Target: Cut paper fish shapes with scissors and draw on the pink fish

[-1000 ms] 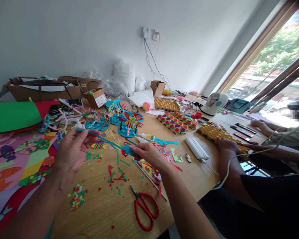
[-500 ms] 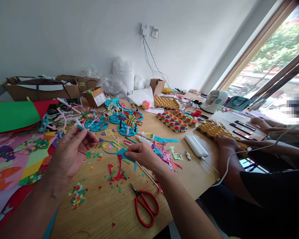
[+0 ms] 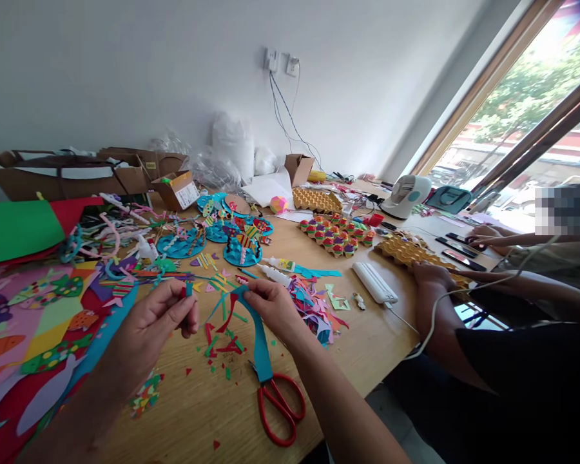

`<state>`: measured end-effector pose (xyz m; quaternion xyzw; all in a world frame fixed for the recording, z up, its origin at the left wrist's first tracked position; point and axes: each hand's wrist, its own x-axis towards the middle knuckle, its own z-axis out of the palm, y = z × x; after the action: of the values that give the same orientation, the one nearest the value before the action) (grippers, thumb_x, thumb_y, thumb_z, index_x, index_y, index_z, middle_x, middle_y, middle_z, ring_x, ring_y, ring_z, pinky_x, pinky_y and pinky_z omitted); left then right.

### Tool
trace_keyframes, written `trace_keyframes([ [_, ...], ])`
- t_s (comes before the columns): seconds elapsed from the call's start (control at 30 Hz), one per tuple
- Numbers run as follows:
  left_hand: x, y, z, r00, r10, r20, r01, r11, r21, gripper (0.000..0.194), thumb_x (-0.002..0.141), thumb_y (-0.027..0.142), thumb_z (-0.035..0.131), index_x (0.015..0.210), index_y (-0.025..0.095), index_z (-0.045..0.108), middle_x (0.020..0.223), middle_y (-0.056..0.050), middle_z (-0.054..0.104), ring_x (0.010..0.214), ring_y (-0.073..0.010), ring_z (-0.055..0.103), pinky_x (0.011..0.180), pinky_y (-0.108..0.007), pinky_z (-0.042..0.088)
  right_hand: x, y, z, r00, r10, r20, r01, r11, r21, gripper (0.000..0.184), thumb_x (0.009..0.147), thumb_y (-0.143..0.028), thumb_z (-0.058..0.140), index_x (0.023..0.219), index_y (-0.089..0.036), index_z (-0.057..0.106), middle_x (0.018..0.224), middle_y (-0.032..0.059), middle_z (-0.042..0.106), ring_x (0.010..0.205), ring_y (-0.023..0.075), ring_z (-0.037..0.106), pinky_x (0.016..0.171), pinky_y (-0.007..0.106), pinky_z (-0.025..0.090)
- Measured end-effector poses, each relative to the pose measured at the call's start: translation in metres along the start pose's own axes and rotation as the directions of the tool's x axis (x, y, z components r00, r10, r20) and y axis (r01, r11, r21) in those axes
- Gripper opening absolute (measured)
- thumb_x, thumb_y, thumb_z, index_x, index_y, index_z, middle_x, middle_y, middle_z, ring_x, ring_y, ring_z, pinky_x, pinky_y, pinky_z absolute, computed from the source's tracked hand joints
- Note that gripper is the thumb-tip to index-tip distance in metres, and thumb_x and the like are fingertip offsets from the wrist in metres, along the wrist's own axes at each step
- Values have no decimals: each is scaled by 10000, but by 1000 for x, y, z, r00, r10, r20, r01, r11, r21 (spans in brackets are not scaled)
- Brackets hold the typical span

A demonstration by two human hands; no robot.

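Observation:
My right hand (image 3: 270,308) pinches the top of a long teal foam strip (image 3: 260,341) that curves down to the table by the red-handled scissors (image 3: 280,406). My left hand (image 3: 157,322) is closed in a pinch on a small teal and red foam scrap (image 3: 187,290) held just above the wooden table (image 3: 207,412). Thin red and teal offcuts (image 3: 222,341) lie scattered between the two hands.
Coloured foam sheets (image 3: 24,322) cover the left side. Decorated teal discs (image 3: 236,251), glue bottles (image 3: 275,274), painted egg trays (image 3: 336,235) and cardboard boxes (image 3: 77,171) fill the back. Another person's hand (image 3: 430,277) rests on a yellow egg tray (image 3: 415,254) at the right.
Both my hands moved down and nearer to me. The teal strip, stretched between both hands earlier, now hangs from my right hand alone, and my left hand keeps only a small scrap.

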<state>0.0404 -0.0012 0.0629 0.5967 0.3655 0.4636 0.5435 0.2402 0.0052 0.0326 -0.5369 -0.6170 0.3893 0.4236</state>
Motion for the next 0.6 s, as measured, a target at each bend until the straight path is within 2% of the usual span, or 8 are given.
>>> trace_keyframes([
  [0.13,1,-3,0,999,27,-36,-22,993,118,84,790,316,536,743,247,541,559,40,515,520,-121,483,473,-211,413,-5,-9,1,995,-68,74,73,995,-74,178,753,-263,514,602,-173,539,584,-38,420,552,90,358,484,196,260],
  [0.23,1,-1,5,998,53,-19,-45,954,296,111,736,329,574,810,248,561,553,50,486,491,-120,463,444,-208,383,-7,-13,0,996,-48,73,55,992,-110,223,777,-276,490,584,-168,518,548,-45,388,520,83,327,462,198,236],
  [0.37,4,-3,8,992,116,50,-122,769,628,203,688,329,604,871,243,603,596,43,509,518,-132,481,477,-224,387,-7,-13,-1,999,-14,50,19,996,-87,264,782,-333,484,586,-163,530,529,-45,377,502,81,325,450,199,240],
  [0.5,9,-10,8,976,170,136,-214,627,750,195,733,307,549,901,251,633,845,-18,640,697,-181,585,620,-268,449,-8,-13,1,999,10,38,-9,999,-33,266,763,-356,500,585,-162,530,522,-45,378,500,81,326,444,198,240],
  [0.6,10,-13,8,965,197,173,-253,524,814,201,774,272,486,886,250,651,921,-48,658,843,-230,606,701,-304,451,-9,-14,3,999,38,26,-38,999,24,251,750,-352,503,587,-162,524,521,-46,370,493,78,311,440,198,237],
])
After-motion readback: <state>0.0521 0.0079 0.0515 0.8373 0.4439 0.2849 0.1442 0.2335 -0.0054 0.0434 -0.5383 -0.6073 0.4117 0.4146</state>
